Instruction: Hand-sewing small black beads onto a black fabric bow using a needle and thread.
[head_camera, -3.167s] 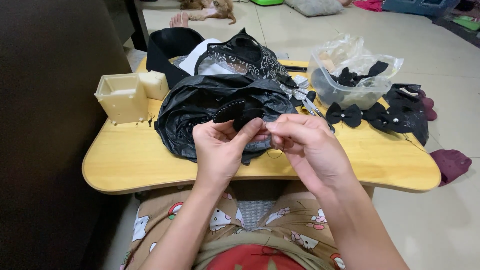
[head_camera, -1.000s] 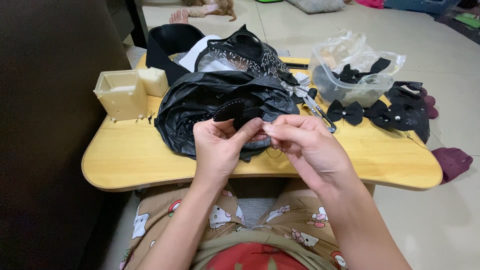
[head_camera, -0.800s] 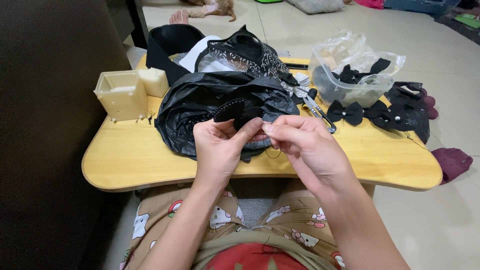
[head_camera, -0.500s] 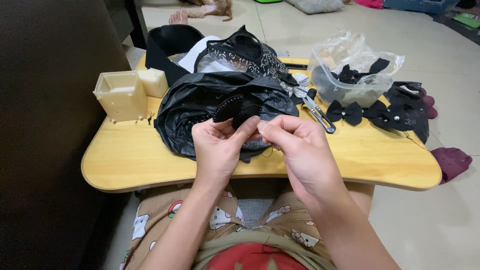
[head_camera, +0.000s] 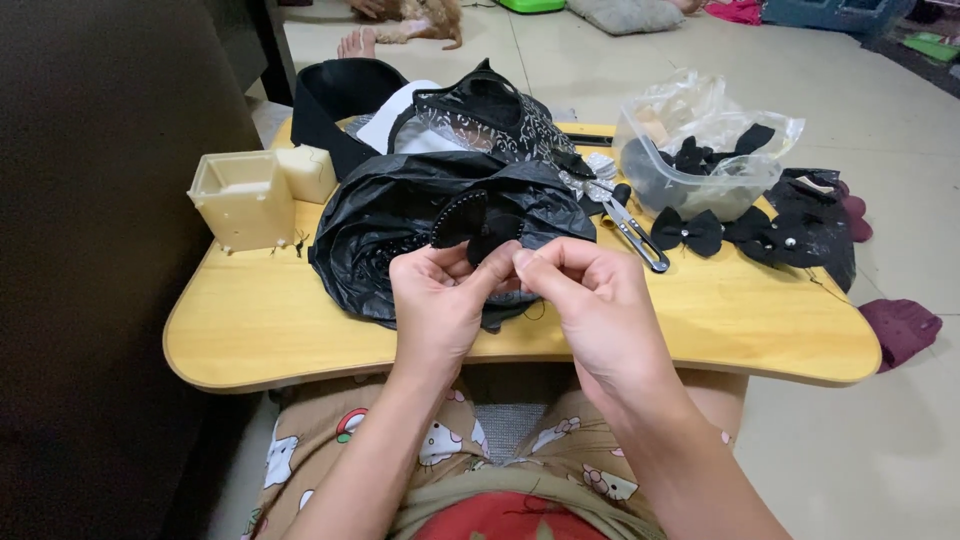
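**Black fabric piece pinched between both hands**

Black cloth, a small bow-shaped piece (head_camera: 478, 222), stands up just above the fingertips over the near middle of the wooden lap table (head_camera: 250, 320), its long axis running left to right. The left hand (head_camera: 438, 300) pinches its lower edge between thumb and fingers; the right hand (head_camera: 585, 295) is closed tight just beside it, fingertips touching the left thumb, gripping something too small to tell. Behind lies a black plastic bag (head_camera: 400, 215); scissors (head_camera: 632, 222) rest toward the far right.

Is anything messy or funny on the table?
Nothing looks spilled or broken. It is just crowded: a crumpled black plastic bag fills the middle of the yellow table, and black bows lie loose beside the clear tub. Both hands, left hand and right hand, pinch a small black fabric piece.
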